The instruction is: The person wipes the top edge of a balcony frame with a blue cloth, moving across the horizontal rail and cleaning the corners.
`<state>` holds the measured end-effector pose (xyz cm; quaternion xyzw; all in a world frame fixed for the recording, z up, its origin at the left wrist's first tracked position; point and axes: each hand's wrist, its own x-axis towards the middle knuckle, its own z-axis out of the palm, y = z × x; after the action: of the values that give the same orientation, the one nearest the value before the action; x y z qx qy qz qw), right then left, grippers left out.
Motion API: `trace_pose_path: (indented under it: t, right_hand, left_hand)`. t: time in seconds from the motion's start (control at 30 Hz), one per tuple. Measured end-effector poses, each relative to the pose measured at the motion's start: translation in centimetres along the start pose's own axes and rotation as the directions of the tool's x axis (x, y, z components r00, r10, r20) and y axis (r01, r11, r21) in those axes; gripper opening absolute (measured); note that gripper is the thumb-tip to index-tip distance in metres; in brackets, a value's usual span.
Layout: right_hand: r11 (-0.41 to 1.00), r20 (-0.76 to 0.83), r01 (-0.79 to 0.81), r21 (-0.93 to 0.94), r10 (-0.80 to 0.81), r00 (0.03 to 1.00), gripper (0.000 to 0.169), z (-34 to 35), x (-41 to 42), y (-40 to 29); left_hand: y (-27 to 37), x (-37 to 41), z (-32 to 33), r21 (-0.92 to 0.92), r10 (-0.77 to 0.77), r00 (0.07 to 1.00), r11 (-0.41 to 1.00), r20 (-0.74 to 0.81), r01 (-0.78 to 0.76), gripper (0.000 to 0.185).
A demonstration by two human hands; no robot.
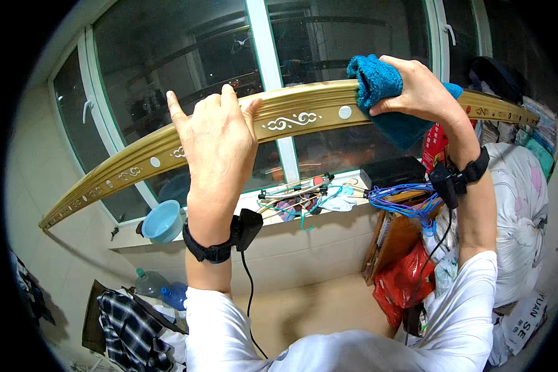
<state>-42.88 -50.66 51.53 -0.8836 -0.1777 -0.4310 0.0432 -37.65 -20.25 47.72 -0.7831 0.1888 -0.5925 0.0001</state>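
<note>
A long gold-coloured curtain-track valance (307, 114) with white scrollwork and round spots runs across the view in front of the windows. My right hand (414, 88) grips a blue terry cloth (383, 88), which is folded over the valance's upper edge and hangs down its front face. My left hand (221, 135) lies over the valance further left, back of the hand towards me, fingertips at its upper edge; its palm side is hidden. A black strap with a small box is on each wrist.
A light blue basin (162, 222) and several clothes hangers (307, 200) lie on the windowsill. Blue hangers (407, 200) lie beside a black case. Lower right are a red plastic bag (404, 279) and a large white bundle (516, 223). Plastic bottles and a plaid cloth (130, 325) are lower left.
</note>
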Motion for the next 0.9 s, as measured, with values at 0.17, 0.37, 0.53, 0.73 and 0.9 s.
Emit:
trace_pose_path:
  t: [0.17,0.37,0.53,0.73,0.9]
  right_hand:
    - [0.991,-0.054,-0.067,-0.117,0.061,0.997,0.074,1.9,1.2,-3.3]
    - [0.981,-0.354,-0.125,-0.151,0.064,0.933,0.071,5.4,2.1,-10.9]
    - [0.98,-0.436,-0.139,-0.142,0.064,0.898,0.084,7.6,2.8,-13.0]
    - [0.979,-0.495,-0.109,-0.172,0.01,0.869,0.082,8.8,3.8,-14.8]
    - [0.987,-0.457,-0.11,-0.117,0.045,0.888,0.082,9.0,4.2,-16.4]
  left_hand:
    - [-0.4,0.1,0.5,-0.121,-0.044,0.997,0.992,-0.07,0.035,0.043]
    - [-0.4,0.2,0.9,-0.22,-0.121,0.975,0.972,-0.186,0.079,0.045]
    - [-0.7,-0.2,1.1,-0.296,-0.155,0.975,0.95,-0.161,0.102,0.048]
    - [-1.4,0.0,0.8,-0.353,-0.123,0.967,0.935,-0.221,0.038,0.036]
    - [-2.2,0.1,0.2,-0.458,-0.155,0.964,0.888,-0.214,0.041,0.028]
